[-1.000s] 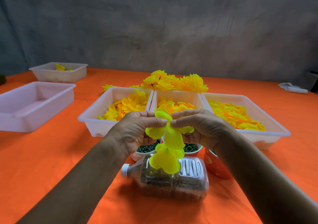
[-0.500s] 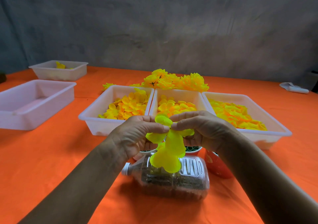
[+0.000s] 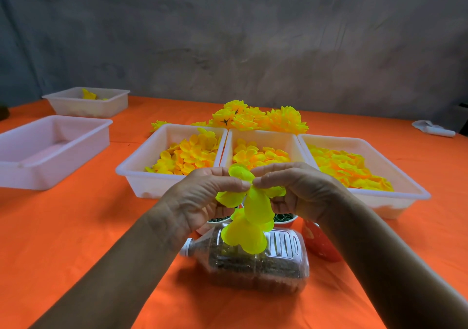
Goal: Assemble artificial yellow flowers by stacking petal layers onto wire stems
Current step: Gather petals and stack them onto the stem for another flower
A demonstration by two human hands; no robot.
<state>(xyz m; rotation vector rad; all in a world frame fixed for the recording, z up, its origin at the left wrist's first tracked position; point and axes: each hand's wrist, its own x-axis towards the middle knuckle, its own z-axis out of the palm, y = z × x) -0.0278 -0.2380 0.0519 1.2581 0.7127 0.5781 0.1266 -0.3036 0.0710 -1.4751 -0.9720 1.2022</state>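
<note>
At the centre of the frame, the left hand and the right hand meet thumb to thumb, each with its fingers curled and pinching the top of a cluster of bright yellow-green petal layers. The petals hang down from the pinch in front of a clear plastic bottle that lies on its side on the orange tabletop, its white cap toward the left. No wire stem can be made out among the petals.

Just behind the hands stand three white trays side by side: the left tray, the middle tray and the right tray, each holding loose yellow-orange petals. Behind them, at mid-frame, lies a heap of finished yellow flowers. Under the hands, partly hidden, sit small cups of dark green pieces, and a red container stands just right of the bottle. At the left of the frame are a pinkish tray and, farther back, another white tray with a few yellow petals inside.
</note>
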